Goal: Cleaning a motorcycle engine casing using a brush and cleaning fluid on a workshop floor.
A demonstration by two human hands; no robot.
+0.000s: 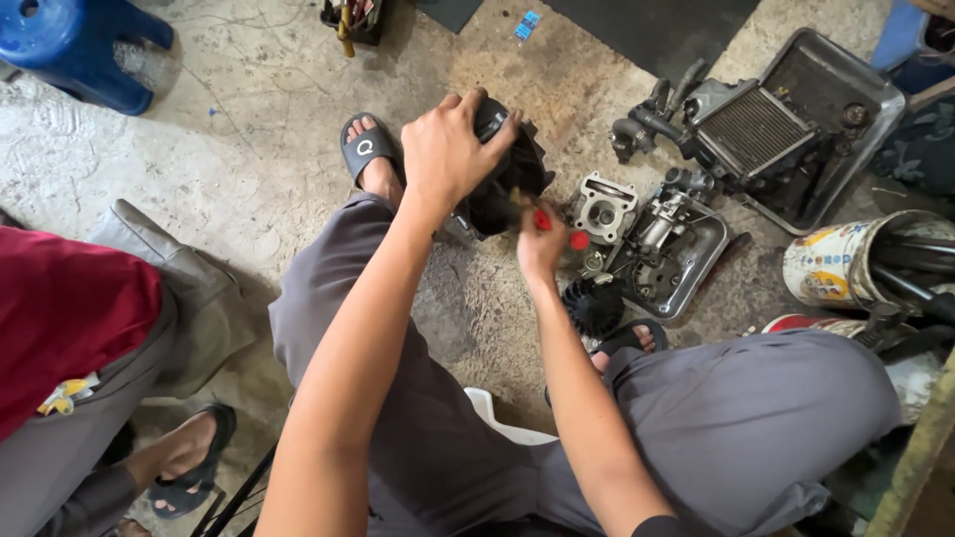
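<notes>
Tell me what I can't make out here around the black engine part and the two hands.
All in the head view:
- Black engine part: its top is covered by the left hand.
- Red-handled tool in the right hand: motion-blurred, tip unreadable.
- Painted can and metal tray: partly cut off by the right edge.
- Small parts in the lower tray: too small to identify.

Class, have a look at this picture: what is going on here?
A seated person grips a black engine part on the concrete floor with the left hand. The right hand holds a red-handled tool against it. More engine pieces lie in a metal tray alongside. Another person's leg shows at left.
</notes>
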